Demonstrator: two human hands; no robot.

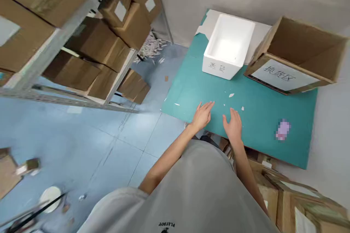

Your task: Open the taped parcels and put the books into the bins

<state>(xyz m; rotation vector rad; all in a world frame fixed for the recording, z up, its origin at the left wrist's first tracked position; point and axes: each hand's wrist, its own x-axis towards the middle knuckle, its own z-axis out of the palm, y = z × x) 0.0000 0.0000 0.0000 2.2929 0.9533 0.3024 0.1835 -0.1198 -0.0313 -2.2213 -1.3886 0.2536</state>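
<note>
My left hand point(202, 115) is at the front edge of the green tabletop point(197, 80), its fingers stretched out and nothing in them. A short way to its right, my right hand point(234, 124) is also over the front edge, with thumb and fingers apart and holding nothing. Just beyond the hands lie a few small white scraps point(231, 95). A white foam box point(218, 68) with handwriting on its front stands farther back. To its right is an open cardboard box point(284, 76) with a handwritten white label. Whether either hand touches the tabletop I cannot tell.
Metal shelving point(54, 56) with cardboard boxes point(136, 25) stands on the left. A blurred pinkish-purple item point(283, 129) lies at the tabletop's right. More cartons point(298, 204) are stacked at lower right. White shreds point(152, 48) and a white round object point(50, 198) lie on the blue floor.
</note>
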